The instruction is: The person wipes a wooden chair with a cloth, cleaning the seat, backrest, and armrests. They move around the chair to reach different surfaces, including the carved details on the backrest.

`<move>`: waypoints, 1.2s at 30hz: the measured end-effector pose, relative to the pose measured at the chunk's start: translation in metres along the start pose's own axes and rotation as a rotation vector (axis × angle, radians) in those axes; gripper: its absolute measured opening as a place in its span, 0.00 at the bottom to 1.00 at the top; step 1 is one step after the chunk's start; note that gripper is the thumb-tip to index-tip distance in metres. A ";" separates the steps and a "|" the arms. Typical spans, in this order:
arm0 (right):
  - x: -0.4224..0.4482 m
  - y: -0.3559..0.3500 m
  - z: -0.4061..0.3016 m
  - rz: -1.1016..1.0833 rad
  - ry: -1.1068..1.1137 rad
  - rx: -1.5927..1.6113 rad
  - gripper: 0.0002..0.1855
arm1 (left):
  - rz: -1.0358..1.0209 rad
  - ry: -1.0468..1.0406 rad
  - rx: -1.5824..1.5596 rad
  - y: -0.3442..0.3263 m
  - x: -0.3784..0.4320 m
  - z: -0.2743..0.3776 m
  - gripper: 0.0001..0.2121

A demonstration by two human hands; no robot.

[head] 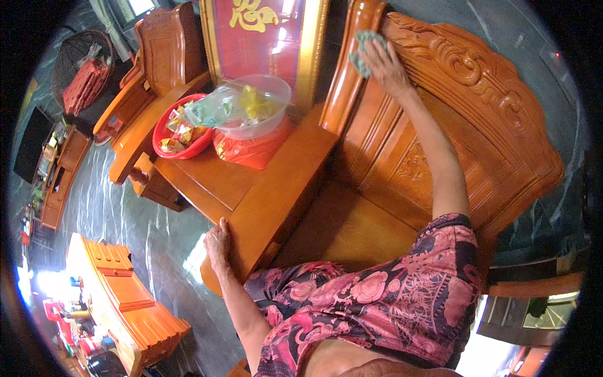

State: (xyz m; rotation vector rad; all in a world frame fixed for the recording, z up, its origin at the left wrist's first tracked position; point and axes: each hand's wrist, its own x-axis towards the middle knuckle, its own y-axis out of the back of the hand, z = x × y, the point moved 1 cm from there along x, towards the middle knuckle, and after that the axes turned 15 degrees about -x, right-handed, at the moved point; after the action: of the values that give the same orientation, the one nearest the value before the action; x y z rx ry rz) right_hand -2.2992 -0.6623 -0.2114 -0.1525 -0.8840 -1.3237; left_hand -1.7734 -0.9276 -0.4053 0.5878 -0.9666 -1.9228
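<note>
My right hand (389,69) is spread over a crumpled green cloth (363,61). It presses the cloth against the upper side post (346,70) of a carved wooden bench's backrest, near the top rail (464,63). Part of the cloth is hidden under my fingers. Lower left, my left hand (217,245) grips the front edge of the bench's broad wooden armrest (278,198); some of its fingers are hard to make out. Below my right arm lies the wooden seat (348,226), partly in shadow.
Beyond the armrest, a wooden side table (207,181) bears a red basket (200,153) of wrapped packets, a clear plastic bowl (278,94) and a red bag (264,151). Behind stands a gold-framed panel (308,56). A wooden armchair (165,56) and an orange wooden table (127,287) flank the marble-patterned floor (165,235).
</note>
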 end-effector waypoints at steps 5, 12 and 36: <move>0.030 0.021 0.050 -0.050 -0.017 -0.380 0.42 | -0.046 0.009 0.050 -0.008 0.008 0.001 0.28; -0.048 0.048 0.102 -0.268 -0.190 -0.488 0.26 | 0.031 -0.069 0.064 -0.016 0.013 -0.014 0.29; -0.033 0.027 0.086 0.197 -0.552 -0.250 0.25 | 0.011 -0.146 0.149 -0.020 0.011 -0.030 0.28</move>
State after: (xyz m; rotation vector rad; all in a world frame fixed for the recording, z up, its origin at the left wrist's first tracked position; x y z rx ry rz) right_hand -2.3150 -0.5806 -0.1638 -0.8104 -1.1256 -1.2185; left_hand -1.7674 -0.9423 -0.4391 0.5309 -1.2107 -1.9153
